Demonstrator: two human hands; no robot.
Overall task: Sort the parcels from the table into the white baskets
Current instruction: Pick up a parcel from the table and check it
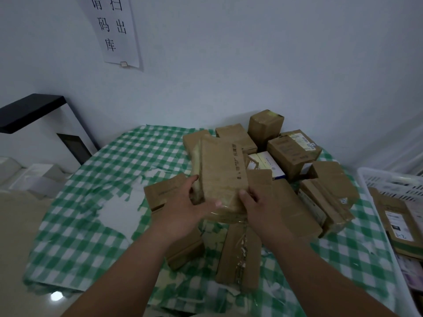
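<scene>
Two hands grasp one parcel (pixel 219 175) above the table (pixel 96 225) — left hand (pixel 187 209) cupping its left edge, right hand (pixel 261 209) thumb on top — beside a basket (pixel 366 179).

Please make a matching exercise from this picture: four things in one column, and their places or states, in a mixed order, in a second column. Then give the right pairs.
Things:
1. taped cardboard parcel
2. white basket
3. paper sign
4. blue and white box

Places or states:
A. hangs on the wall
B. held in both hands, left hand and right hand
C. lies among the brown parcels on the table
D. stands at the right edge of the table, with parcels inside

Pairs: 1-B, 2-D, 3-A, 4-C
</scene>
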